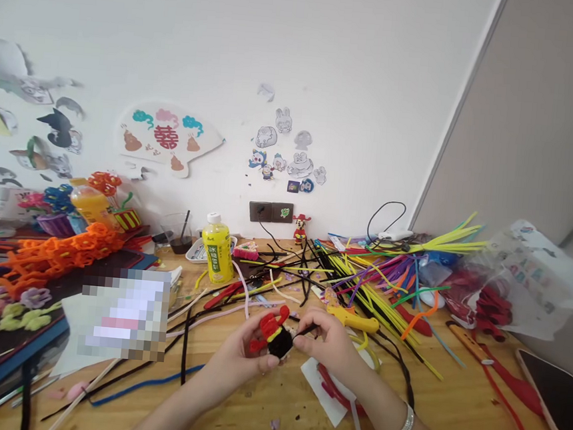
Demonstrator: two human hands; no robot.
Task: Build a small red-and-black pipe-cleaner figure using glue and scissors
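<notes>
Over wooden table point(449, 423), left hand point(237, 351), right hand point(330, 342) pinching fuzzy pipe-cleaner figure point(279, 341)

1. A wooden worktop point(454, 417) carries everything.
2. Loose pipe cleaners point(374, 296) in yellow, purple, black and red lie heaped across its middle and right.
3. A yellow plastic bottle point(217, 252) stands upright near the wall.
4. A white paper scrap point(323, 395) lies near the front.
5. A black tablet point(558, 399) rests at the right edge.

A small pipe-cleaner figure point(279, 341), its fuzzy body black, topped by red coils with yellow trim.
</notes>
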